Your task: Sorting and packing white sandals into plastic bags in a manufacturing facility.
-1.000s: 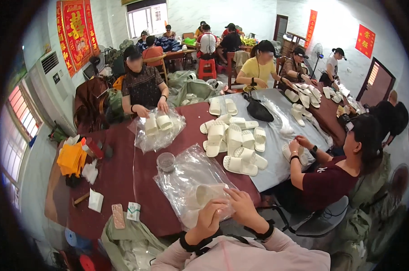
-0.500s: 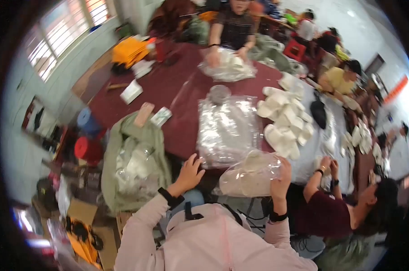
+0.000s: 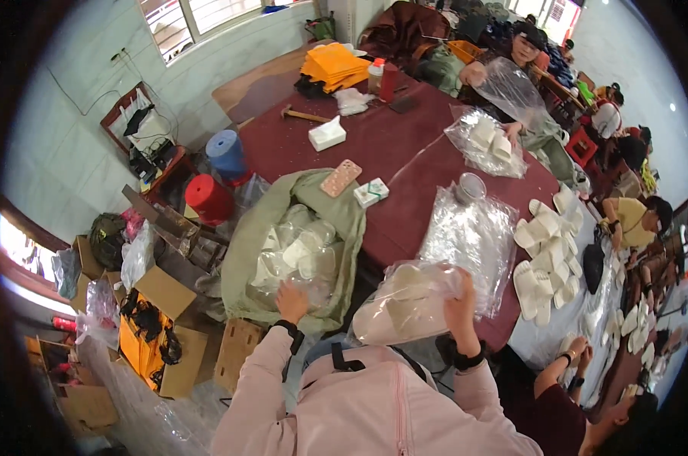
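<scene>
My right hand [image 3: 458, 302] grips the upper right edge of a clear plastic bag with white slippers [image 3: 398, 308] inside. The bag hangs tilted in front of me at the table edge. My left hand [image 3: 291, 301] is empty, its fingers stretched over the near side of a green sack [image 3: 241, 262]. In that sack lie several clear-bagged white slippers [image 3: 304, 247]; whether my fingertips touch them I cannot tell. Just beyond the bag I hold, a stack of flat clear plastic bags [image 3: 465, 235] lies on the dark red table [image 3: 393, 220], topped by a round clear container [image 3: 471, 188].
Loose white slippers [image 3: 545, 262] are heaped at the table's right. Across it, a co-worker handles plastic bags beside bagged slippers [image 3: 490, 144]. A phone [image 3: 341, 178], small box [image 3: 371, 193], tissue pack [image 3: 327, 134] and hammer [image 3: 306, 115] lie left. An open carton [image 3: 178, 372] stands lower left.
The view has swung left. My left hand has moved from the table's edge to the sack. My right hand keeps hold of the bagged slippers. The co-worker across the table has lifted a clear bag.
</scene>
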The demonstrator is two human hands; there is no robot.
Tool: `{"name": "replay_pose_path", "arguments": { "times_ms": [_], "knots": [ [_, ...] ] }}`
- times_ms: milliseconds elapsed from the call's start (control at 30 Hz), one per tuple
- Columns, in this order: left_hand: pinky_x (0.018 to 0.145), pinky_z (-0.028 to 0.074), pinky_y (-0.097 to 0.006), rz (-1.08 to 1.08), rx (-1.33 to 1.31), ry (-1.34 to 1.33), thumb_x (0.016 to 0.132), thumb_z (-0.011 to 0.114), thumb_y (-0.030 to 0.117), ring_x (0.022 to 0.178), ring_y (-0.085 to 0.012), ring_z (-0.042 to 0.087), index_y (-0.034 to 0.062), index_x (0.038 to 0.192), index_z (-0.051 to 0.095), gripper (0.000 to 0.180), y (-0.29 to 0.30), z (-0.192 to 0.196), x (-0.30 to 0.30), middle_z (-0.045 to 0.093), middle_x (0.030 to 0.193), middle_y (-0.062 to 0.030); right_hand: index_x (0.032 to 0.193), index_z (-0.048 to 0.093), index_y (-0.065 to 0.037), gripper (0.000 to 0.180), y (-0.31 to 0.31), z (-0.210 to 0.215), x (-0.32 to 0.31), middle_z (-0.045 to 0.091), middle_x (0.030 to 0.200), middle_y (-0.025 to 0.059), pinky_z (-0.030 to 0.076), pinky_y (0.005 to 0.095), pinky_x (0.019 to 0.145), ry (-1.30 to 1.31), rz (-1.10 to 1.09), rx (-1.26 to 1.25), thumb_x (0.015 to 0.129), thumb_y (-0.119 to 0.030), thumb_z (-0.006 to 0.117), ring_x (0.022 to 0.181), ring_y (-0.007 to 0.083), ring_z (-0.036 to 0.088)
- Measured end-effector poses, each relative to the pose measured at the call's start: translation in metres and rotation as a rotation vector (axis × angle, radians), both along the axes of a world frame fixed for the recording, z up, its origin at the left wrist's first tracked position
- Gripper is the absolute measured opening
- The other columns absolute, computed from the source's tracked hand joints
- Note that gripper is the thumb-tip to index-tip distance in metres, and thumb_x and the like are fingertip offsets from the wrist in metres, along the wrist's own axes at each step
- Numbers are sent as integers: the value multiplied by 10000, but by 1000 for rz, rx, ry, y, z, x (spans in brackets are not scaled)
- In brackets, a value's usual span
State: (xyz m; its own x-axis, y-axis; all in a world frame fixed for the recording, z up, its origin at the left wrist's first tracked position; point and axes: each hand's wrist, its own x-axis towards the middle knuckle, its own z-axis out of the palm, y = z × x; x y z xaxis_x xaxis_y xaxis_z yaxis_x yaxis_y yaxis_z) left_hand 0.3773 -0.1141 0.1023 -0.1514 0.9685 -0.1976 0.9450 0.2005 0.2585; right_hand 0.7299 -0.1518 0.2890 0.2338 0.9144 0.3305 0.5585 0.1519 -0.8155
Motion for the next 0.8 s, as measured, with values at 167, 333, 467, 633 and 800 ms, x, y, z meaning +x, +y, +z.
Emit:
{"name": "replay_pose_path", "arguments": {
  "times_ms": [167,333,467,633,800],
  "knots": [
    [835,365,-469,585,318,-44,837,515,263,1013,-369,445,47,1153,398,401,27,-8,-69,439,1142,-178,971,575,0,458,53,2,-81,552,1011,132,364,362,892,-159,235,-1,552,125,442,1037,318,439],
    [909,325,-501,609,47,53,843,514,324,1133,-416,366,74,1244,341,503,50,-28,-139,355,1263,-215,996,572,-8,449,105,-2,-143,540,1041,104,365,344,892,-91,177,77,575,116,476,1034,304,445],
    [1004,197,-530,655,-310,98,707,607,519,1227,-474,223,171,1367,187,856,50,-52,-190,181,1388,-220,1053,550,-36,432,124,-4,-188,508,1087,103,353,322,906,264,163,124,637,82,538,1058,281,432],
    [1000,194,-521,514,-549,335,618,636,602,1226,-460,237,182,1395,49,1061,53,-57,-190,204,1382,-217,1087,483,-9,353,124,-35,-179,503,1042,68,388,290,853,64,209,-23,743,71,499,950,186,505],
    [873,365,-500,588,-300,286,773,581,370,1067,-390,455,149,1357,229,716,25,-104,-234,464,1155,-205,1114,417,-28,356,131,-79,-185,503,1056,57,407,278,828,326,130,-252,781,29,528,964,157,498]
  ]
}}
